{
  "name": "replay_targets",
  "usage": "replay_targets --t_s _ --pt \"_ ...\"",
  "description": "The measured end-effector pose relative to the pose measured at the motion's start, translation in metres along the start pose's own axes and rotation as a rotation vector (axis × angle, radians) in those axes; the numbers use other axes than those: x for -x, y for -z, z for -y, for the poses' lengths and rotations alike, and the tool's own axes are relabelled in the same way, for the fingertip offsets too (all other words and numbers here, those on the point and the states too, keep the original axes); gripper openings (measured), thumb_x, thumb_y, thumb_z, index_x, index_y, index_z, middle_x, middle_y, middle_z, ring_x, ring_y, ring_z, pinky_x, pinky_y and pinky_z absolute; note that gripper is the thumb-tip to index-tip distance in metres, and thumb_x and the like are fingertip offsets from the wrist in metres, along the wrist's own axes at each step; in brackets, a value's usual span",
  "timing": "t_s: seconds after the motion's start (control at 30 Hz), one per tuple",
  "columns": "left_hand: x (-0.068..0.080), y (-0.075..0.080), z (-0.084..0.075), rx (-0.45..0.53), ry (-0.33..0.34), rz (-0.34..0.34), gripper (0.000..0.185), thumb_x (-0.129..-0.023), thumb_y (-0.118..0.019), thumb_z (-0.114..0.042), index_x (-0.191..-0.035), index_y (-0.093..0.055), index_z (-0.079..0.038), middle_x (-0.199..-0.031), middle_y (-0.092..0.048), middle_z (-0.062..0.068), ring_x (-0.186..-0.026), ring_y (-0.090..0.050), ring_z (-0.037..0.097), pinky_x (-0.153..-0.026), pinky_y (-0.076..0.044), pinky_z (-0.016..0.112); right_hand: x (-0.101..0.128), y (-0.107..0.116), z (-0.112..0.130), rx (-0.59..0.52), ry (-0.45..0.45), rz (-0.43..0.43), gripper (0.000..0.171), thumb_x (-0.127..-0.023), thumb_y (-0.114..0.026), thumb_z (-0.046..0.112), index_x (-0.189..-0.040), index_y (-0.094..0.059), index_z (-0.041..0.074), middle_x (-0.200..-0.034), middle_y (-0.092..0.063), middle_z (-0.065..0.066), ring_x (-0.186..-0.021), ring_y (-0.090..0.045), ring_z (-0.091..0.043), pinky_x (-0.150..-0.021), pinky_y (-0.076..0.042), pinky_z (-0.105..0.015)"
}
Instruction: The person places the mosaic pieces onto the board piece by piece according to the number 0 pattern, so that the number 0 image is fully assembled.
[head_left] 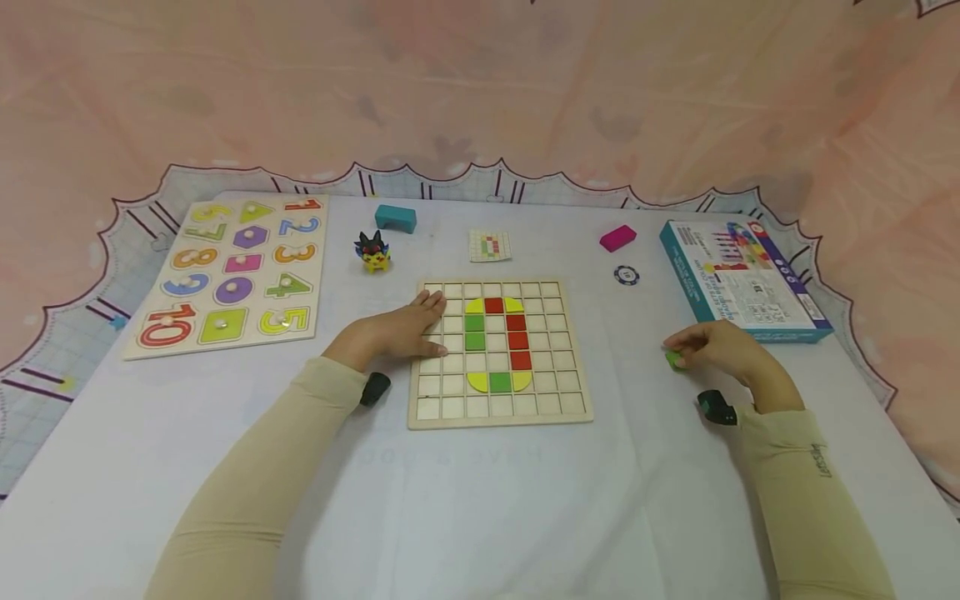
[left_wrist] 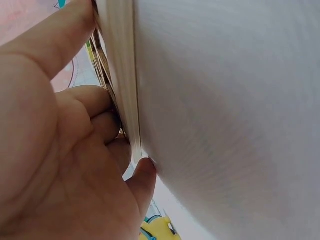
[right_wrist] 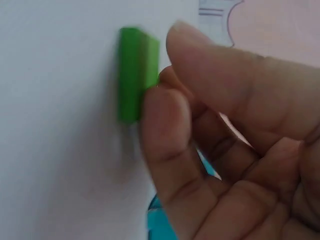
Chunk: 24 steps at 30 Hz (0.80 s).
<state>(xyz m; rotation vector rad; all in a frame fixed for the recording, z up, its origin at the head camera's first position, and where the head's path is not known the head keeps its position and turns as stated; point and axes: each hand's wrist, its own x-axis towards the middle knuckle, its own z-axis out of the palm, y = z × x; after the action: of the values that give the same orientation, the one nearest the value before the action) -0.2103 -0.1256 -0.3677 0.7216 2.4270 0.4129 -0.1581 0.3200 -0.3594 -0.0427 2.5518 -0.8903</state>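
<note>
My left hand (head_left: pixel 405 329) rests on the left edge of a wooden grid board (head_left: pixel 551 408), fingers spread. In the left wrist view the thumb (left_wrist: pixel 65 35) lies against the board's rim and one finger (left_wrist: pixel 142 182) reaches past its side. Red tiles (head_left: pixel 519 340), green tiles (head_left: pixel 475 342) and rounded yellow tiles (head_left: pixel 522 381) form a ring in the grid. My right hand (head_left: pixel 716 350) is low over the table at a green tile (right_wrist: pixel 131 75). In the right wrist view a fingertip (right_wrist: pixel 166 117) overlaps this tile's edge, while the thumb (right_wrist: pixel 200 50) stands apart from it.
Left of the board lies a number puzzle (head_left: pixel 240 275). Behind are a teal block (head_left: pixel 396 218), a small figurine (head_left: pixel 373 252), a pattern card (head_left: pixel 490 247), a pink block (head_left: pixel 618 238) and a poker chip (head_left: pixel 626 275). A teal game box (head_left: pixel 742 279) sits beyond my right hand.
</note>
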Motion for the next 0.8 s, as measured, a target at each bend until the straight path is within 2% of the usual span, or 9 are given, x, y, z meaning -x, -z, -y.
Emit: replay_targets --t_s 0.27,0.57,0.8 --pt "0.000 0.000 0.001 0.007 -0.011 -0.002 0.085 -0.092 -0.055 -0.035 -0.146 -0.001 0.002 -0.154 0.007 0.017 -0.140 0.012 0.033 -0.115 -0.003 0.046 0.000 -0.004 -0.009 -0.009 0.000 0.005 0.041 -0.079 -0.070 0.013 -0.116 -0.062 -0.002 -0.108 -0.061 -0.013 -0.090 -0.050 -0.017 -0.078 -0.041 -0.025" --pt "-0.001 0.000 0.002 0.008 -0.012 -0.005 0.085 -0.091 -0.055 -0.036 -0.146 -0.001 0.002 -0.154 0.007 0.017 -0.140 0.013 0.033 -0.115 -0.003 0.046 -0.001 -0.010 -0.002 0.016 -0.024 0.011 0.036 -0.079 -0.069 0.010 -0.112 -0.063 -0.004 -0.106 -0.061 -0.015 -0.094 -0.050 -0.024 -0.082 -0.042 -0.035" --pt "-0.001 -0.001 0.001 0.011 -0.011 0.001 0.085 -0.092 -0.054 -0.035 -0.146 0.000 0.002 -0.154 0.007 0.017 -0.140 0.013 0.033 -0.115 -0.002 0.046 0.005 -0.018 0.011 0.102 -0.036 -0.063 0.031 -0.079 -0.070 0.009 -0.106 -0.065 -0.003 -0.098 -0.063 -0.015 -0.089 -0.052 -0.025 -0.076 -0.042 -0.034"
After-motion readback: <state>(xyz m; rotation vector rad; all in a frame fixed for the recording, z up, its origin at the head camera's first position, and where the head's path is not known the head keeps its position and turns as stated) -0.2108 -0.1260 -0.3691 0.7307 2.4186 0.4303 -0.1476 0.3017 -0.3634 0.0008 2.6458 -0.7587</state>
